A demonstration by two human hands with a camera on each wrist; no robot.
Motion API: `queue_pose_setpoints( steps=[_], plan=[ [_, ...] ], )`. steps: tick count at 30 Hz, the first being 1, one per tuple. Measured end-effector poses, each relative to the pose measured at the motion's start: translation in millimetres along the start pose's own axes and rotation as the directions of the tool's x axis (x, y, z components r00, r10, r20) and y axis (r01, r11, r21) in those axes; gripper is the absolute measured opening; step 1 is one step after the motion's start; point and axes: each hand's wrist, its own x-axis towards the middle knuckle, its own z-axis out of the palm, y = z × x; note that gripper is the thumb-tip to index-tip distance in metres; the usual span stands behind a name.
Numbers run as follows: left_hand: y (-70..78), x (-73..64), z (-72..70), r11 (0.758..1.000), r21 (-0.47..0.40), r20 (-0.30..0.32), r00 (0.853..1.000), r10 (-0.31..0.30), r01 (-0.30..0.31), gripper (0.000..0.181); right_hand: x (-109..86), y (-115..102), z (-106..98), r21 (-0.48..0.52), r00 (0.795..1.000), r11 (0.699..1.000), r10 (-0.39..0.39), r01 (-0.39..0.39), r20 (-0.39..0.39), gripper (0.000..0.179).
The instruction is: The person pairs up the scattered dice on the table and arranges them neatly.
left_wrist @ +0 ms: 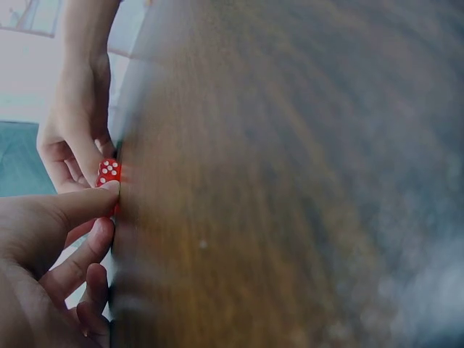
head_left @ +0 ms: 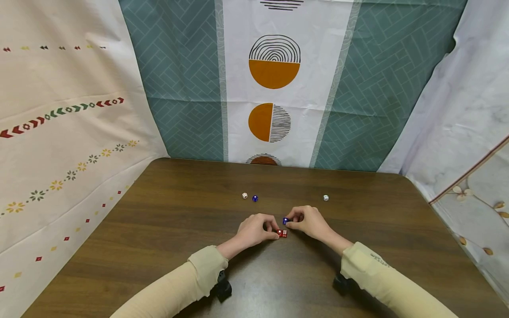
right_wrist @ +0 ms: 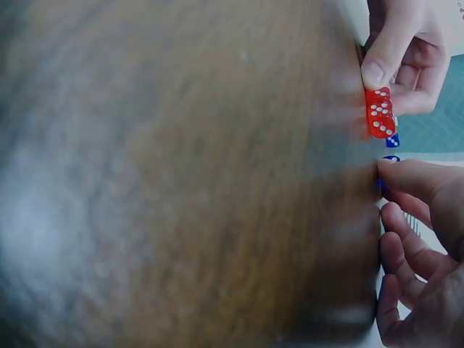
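Observation:
Two red dice [head_left: 284, 233] with white pips sit side by side on the brown table, in front of me. My left hand [head_left: 256, 229] pinches the left one of the pair between thumb and fingers. Just beyond them, my right hand [head_left: 311, 222] holds a blue die [head_left: 285, 220] between thumb and index finger. In the right wrist view the red dice [right_wrist: 380, 113] form a short row, and the right thumb and finger largely cover the held blue die [right_wrist: 391, 159]. The left thumb overlaps part of the red die [left_wrist: 109, 171] in the left wrist view.
Farther back on the table [head_left: 191, 185] lie a white die [head_left: 244, 195] and another blue die [head_left: 255, 198] close together. A second white die [head_left: 326, 198] lies back right. Patterned cloth [head_left: 183, 88] hangs behind the table and along both sides.

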Motion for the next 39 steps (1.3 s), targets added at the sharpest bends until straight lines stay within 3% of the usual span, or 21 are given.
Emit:
queue_pose_setpoints(
  steps=[32,39],
  plan=[
    [1.8,-0.8,3.0,1.000,-0.002,-0.024,1.000,-0.011,0.011,0.010,-2.1,0.5,0.1,-0.007,0.999,0.999,-0.035,0.035,-0.017,0.009],
    [1.4,-2.4,4.5,1.000,-0.005,-0.052,0.998,0.017,-0.017,0.012,-3.7,-0.6,-0.5,-0.007,0.999,0.999,-0.037,0.037,-0.018,0.008]
  ],
)
